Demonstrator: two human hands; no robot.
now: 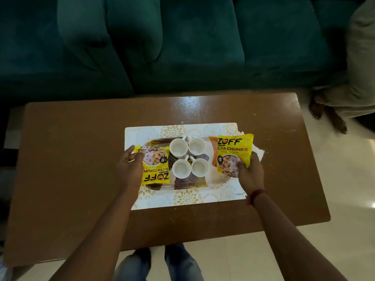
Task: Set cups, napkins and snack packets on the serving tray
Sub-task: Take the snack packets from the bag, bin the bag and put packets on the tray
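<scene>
A patterned serving tray (188, 184) lies on a white placemat (205, 128) in the middle of the table. Several white cups (178, 148) stand together at the tray's centre. A yellow snack packet (156, 166) lies on the tray's left end, and my left hand (129, 168) touches its left edge with loosely bent fingers. My right hand (250, 173) grips a second yellow snack packet (234, 151) by its lower corner, held over the tray's right end. A white napkin (259, 154) peeks out from behind that packet.
The brown wooden table (71, 169) stands in front of a dark green sofa (162, 47). Another person's legs and feet (328, 116) are at the far right, beside the table's corner. My own legs show below the near edge.
</scene>
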